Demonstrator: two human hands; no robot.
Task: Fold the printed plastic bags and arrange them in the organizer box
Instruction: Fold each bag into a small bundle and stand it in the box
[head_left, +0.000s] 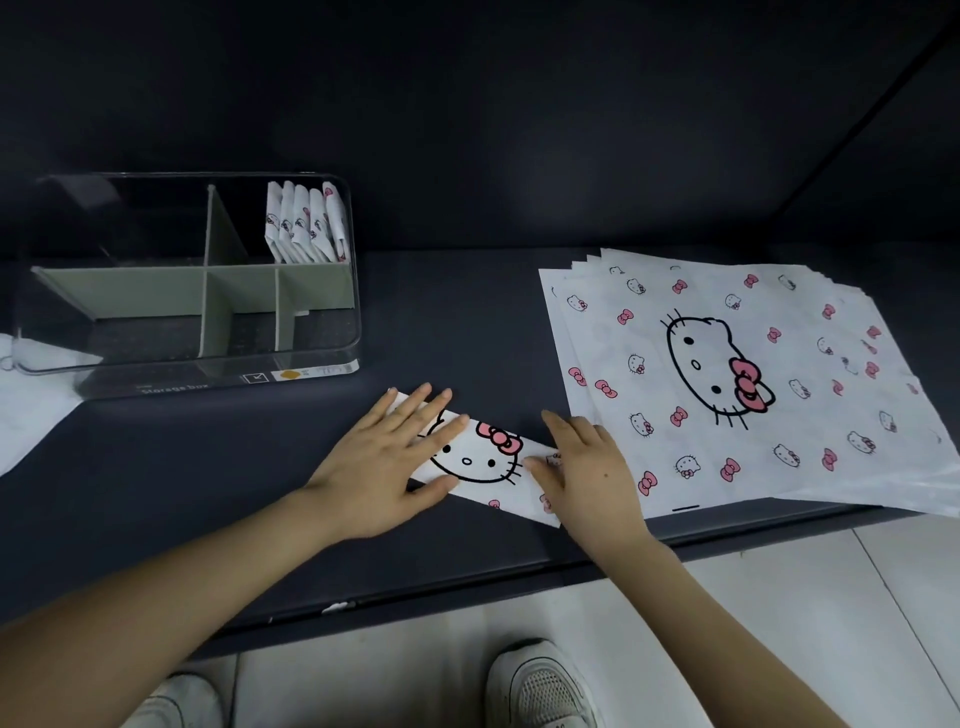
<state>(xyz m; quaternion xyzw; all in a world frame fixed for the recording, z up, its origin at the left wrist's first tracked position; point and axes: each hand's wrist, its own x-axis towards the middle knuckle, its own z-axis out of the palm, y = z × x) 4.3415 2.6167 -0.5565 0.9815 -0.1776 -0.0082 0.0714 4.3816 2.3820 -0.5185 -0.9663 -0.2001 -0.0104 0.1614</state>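
Hands lie flat with fingers straight: left hand (387, 457) and right hand (587, 467) press a folded bag (480, 460) onto the table (457, 312), between box (156, 376) and stack (779, 405). The film looks thin, light and slippery, likely to spring open; best pinched at the creased ends.

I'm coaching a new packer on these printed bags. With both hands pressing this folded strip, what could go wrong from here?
The folded bag is only pressed flat by the left hand and right hand; once they lift, the plastic may spring open. The right hand lies against the stack of flat bags, so the next fold could drag its top sheet.
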